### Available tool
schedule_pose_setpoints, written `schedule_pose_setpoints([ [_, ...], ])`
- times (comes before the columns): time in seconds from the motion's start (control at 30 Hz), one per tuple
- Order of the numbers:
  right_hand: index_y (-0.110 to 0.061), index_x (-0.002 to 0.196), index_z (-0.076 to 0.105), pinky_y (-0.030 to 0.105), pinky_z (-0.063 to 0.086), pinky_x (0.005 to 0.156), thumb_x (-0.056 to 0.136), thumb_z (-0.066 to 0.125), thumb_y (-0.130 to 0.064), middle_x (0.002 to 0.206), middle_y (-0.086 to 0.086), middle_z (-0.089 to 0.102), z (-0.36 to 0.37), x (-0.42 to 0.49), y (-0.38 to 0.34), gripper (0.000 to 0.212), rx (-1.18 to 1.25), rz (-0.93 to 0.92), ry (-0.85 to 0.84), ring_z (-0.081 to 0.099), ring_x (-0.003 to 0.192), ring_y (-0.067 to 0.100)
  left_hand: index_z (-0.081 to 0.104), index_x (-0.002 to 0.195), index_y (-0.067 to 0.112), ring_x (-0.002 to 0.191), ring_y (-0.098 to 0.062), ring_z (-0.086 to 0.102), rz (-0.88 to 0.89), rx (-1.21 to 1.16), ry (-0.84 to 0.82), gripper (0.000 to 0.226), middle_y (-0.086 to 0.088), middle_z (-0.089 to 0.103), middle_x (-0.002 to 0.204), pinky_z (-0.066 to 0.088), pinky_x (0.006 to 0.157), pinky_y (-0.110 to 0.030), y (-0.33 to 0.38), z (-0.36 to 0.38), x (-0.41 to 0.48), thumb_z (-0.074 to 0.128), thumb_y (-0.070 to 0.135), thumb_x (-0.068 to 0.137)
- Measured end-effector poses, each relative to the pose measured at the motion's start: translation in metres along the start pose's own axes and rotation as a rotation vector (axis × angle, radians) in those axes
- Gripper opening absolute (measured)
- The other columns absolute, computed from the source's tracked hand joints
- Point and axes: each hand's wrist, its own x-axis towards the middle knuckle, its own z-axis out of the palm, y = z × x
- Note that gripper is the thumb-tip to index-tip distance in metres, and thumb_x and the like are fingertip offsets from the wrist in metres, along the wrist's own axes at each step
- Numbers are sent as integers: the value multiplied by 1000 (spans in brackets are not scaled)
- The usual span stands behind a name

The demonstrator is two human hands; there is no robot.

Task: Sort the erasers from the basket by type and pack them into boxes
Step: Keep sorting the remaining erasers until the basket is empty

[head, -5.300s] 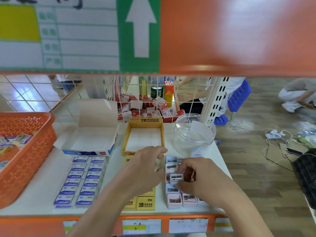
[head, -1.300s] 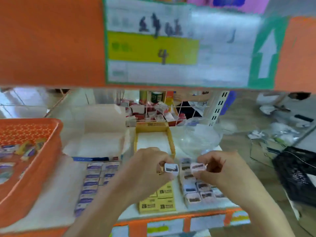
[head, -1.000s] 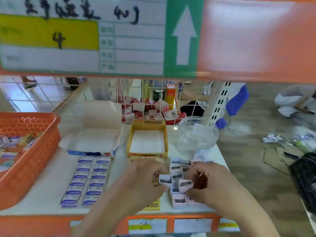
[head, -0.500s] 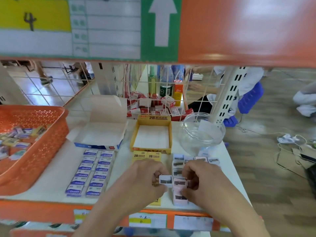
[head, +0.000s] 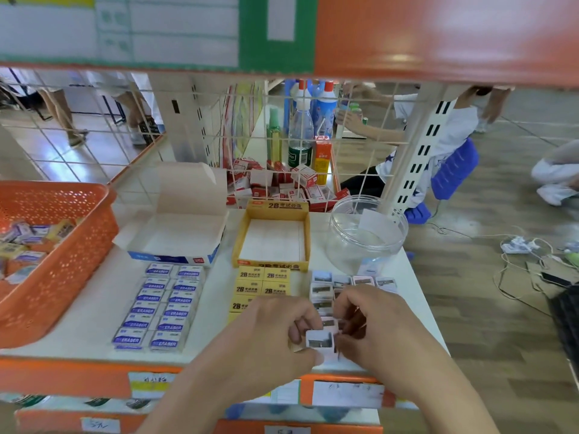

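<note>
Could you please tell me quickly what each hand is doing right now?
Left hand: pinches a small white eraser.
Right hand: fingers curled beside that eraser; whether they grip anything cannot be told.

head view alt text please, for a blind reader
The left hand pinches a white eraser over the shelf, the right hand beside it. Blue erasers and yellow erasers lie in rows before an open white box and yellow box; an orange basket sits left.
</note>
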Motion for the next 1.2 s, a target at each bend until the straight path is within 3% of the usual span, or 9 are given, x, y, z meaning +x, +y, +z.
schedule_pose_setpoints([
  [0.13, -31, 73, 52, 19, 48, 65, 75, 70, -11, 77, -13, 56, 1, 0, 1, 27, 19, 11, 6, 55, 75, 2, 55, 84, 36, 85, 2, 53, -31, -30, 22, 25, 12, 60, 86, 45, 72, -9, 1, 5, 0, 78, 36, 73],
  [0.27, -30, 73, 53, 21, 49, 66, 76, 70, -12, 76, -12, 59, 0, -2, 1, 25, 44, 9, 5, 56, 74, 4, 53, 76, 32, 79, -3, 56, -52, -42, 48, 33, 10, 60, 82, 50, 72, -19, -6, 10, 1, 82, 42, 65],
  [0.43, -30, 73, 55, 24, 50, 64, 77, 68, -14, 73, -12, 60, 1, -4, 1, 21, 42, -2, 25, 57, 70, 5, 52, 75, 26, 78, -4, 52, -27, -12, 82, 35, 11, 57, 81, 45, 67, -18, -9, 13, 1, 83, 40, 67],
  [0.73, -27, 75, 54, 17, 44, 60, 80, 63, -11, 75, -10, 58, 1, -6, 2, 19, 10, -18, 41, 53, 69, 6, 45, 69, 31, 71, -3, 49, 8, 3, 143, 36, 13, 53, 75, 43, 62, -15, -9, 20, 3, 80, 40, 72],
  [1.1, -24, 74, 55, 26, 47, 61, 77, 62, -9, 70, -8, 58, 2, -6, 1, 17, 13, -11, 44, 52, 68, 8, 44, 68, 33, 74, -2, 53, 61, -38, 167, 39, 13, 53, 80, 51, 69, -24, -9, 24, 6, 83, 34, 69],
  [1.2, -26, 74, 55, 20, 44, 58, 78, 62, -10, 70, -8, 57, 1, -5, 1, 18, 10, -13, 48, 52, 67, 7, 44, 68, 33, 74, -3, 54, 62, -54, 168, 39, 14, 51, 81, 51, 70, -25, -11, 25, 6, 84, 33, 68],
])
